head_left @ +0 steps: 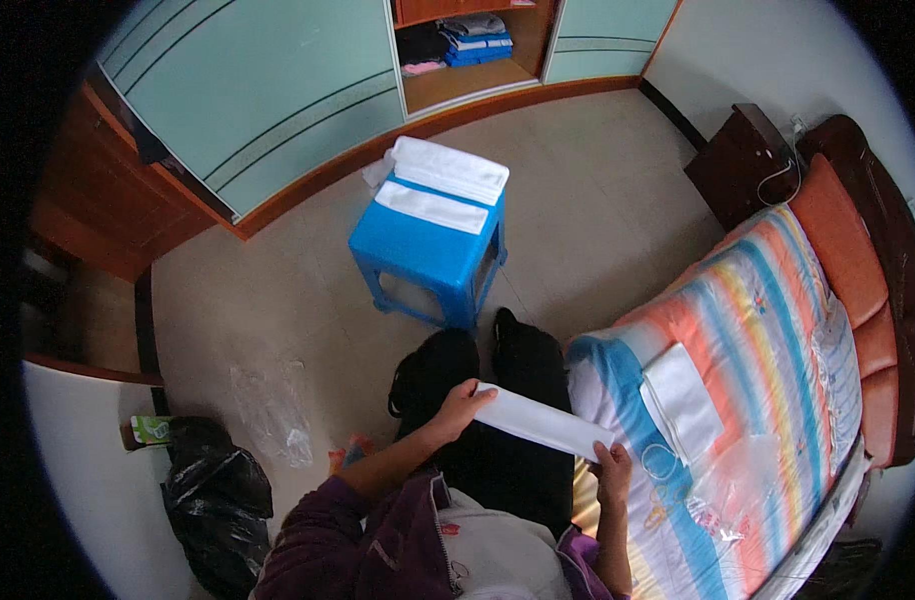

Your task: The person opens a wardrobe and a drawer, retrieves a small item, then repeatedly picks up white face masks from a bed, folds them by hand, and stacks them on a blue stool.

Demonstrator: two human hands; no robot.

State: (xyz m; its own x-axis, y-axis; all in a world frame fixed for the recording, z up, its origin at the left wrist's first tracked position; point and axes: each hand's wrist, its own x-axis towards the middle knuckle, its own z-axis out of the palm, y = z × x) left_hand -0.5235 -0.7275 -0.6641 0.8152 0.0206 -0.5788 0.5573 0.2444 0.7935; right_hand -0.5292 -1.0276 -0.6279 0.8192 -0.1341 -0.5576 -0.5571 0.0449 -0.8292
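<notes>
A flat white strip of folded cloth or similar sheet is stretched above my lap between both hands. My left hand pinches its left end, thumb on top. At the right end my right hand grips the lower corner. In front of my knees stands a blue plastic stool. On it lie a thick white folded stack at the back and a single white folded strip nearer me. To my right, a white folded sheet rests on the bed.
The striped bed flanks my right side, with a clear plastic bag and a pale blue ring on it. Clear plastic wrapping lies on the floor at left, near a black plastic bag. A sliding-door wardrobe stands beyond the stool.
</notes>
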